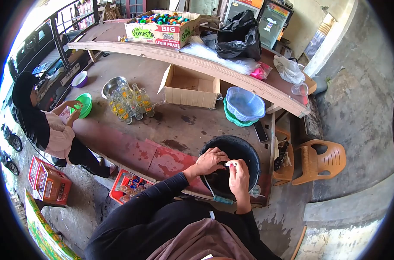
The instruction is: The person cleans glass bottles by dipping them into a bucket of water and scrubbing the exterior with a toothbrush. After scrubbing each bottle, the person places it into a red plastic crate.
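Note:
Both of my hands are over a black bucket point(210, 149) with a dark inside, at the table's near edge. My left hand point(211, 161) reaches in from the left, its fingers curled and closed. From the right comes my right hand point(239, 177), thumb and fingers pinched together against the left fingertips. A small white piece point(230, 164) shows between the two hands, pinched in the right fingers; its kind I cannot tell. What the left fingers close on is mostly hidden. The bucket's thin handle hangs down at its near side.
Glass bottles point(130, 104) stand left of a cardboard box point(192, 93). Blue and green basins point(244, 104) and a phone point(260, 131) lie beyond the bucket. A co-worker point(54, 125) reaches into a green bowl point(87, 105). A red crate point(117, 194) and a brown chair point(320, 160) flank the table.

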{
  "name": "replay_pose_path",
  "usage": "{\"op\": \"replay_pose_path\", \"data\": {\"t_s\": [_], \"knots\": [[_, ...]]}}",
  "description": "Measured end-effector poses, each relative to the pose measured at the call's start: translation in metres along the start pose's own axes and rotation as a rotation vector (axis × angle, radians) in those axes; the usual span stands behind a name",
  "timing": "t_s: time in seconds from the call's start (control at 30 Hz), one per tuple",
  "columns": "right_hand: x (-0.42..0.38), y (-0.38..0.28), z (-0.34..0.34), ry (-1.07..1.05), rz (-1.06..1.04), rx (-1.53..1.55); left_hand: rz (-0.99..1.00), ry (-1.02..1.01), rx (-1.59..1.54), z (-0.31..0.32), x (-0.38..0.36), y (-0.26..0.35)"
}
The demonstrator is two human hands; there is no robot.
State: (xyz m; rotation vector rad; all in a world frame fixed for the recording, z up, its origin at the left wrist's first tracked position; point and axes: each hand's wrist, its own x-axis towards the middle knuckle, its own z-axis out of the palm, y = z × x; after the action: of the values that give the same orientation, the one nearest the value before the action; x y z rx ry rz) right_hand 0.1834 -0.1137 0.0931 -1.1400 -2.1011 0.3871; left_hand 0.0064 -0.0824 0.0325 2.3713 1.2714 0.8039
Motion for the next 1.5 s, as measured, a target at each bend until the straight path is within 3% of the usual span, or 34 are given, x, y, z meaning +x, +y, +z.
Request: {"op": "replay_pose_path", "data": {"t_s": [0.1,0.17,0.23,0.43,0.5,0.57,0.63,0.7,0.8,0.9,1.03,1.1,1.17,1.23,1.3,1.4,1.43,1.5], "knots": [[0.003,-0.003,-0.002,0.082,0.025,0.003,-0.009,0.005,-0.014,0.0,0.0,0.0],[0.001,0.001,0.002,-0.022,-0.015,-0.172,-0.01,-0.006,-0.017,0.001,0.0,0.0],[-0.002,0.004,0.007,-0.074,-0.025,-0.082,0.006,-0.007,-0.004,0.002,-0.002,-0.001],[0.0,-0.001,0.001,0.093,0.036,-0.104,-0.023,-0.013,-0.032,-0.003,0.0,0.004],[-0.002,0.006,0.005,-0.067,-0.044,-0.131,-0.007,-0.044,0.01,-0.001,0.0,0.001],[-0.001,0.002,0.006,-0.057,-0.027,-0.095,0.004,-0.012,0.024,0.001,0.001,-0.003],[-0.001,-0.007,0.0,0.121,0.019,-0.036,-0.009,0.011,-0.007,0.001,0.0,-0.001],[0.001,-0.004,0.0,0.12,0.027,-0.059,-0.011,0.007,-0.015,0.001,0.001,0.0],[-0.002,0.005,0.008,-0.065,-0.026,-0.142,0.002,-0.045,0.013,0.0,0.0,0.0],[-0.003,-0.004,0.004,0.08,0.006,-0.008,-0.004,-0.023,-0.001,-0.001,0.0,0.0],[-0.002,0.007,0.008,0.161,0.024,-0.102,-0.008,-0.019,-0.016,-0.001,0.001,0.001],[-0.005,0.014,0.014,-0.053,0.011,-0.07,-0.005,-0.054,0.019,-0.002,0.001,0.001],[-0.002,0.012,0.008,-0.014,-0.023,-0.067,0.006,-0.024,0.013,-0.002,0.001,0.0],[-0.004,0.0,-0.005,0.177,0.153,0.124,0.009,-0.005,-0.008,-0.004,-0.002,0.003],[0.002,-0.003,-0.012,0.266,0.193,0.148,0.002,-0.034,-0.032,-0.007,0.002,0.006],[0.011,0.002,-0.007,0.02,0.172,0.078,0.001,-0.024,-0.001,-0.006,0.001,0.004],[0.011,-0.002,-0.008,0.076,0.0,0.015,0.007,-0.033,0.001,-0.005,0.001,0.004],[0.013,-0.012,-0.019,0.176,0.026,0.016,-0.012,-0.03,-0.032,-0.004,0.0,0.003]]}}
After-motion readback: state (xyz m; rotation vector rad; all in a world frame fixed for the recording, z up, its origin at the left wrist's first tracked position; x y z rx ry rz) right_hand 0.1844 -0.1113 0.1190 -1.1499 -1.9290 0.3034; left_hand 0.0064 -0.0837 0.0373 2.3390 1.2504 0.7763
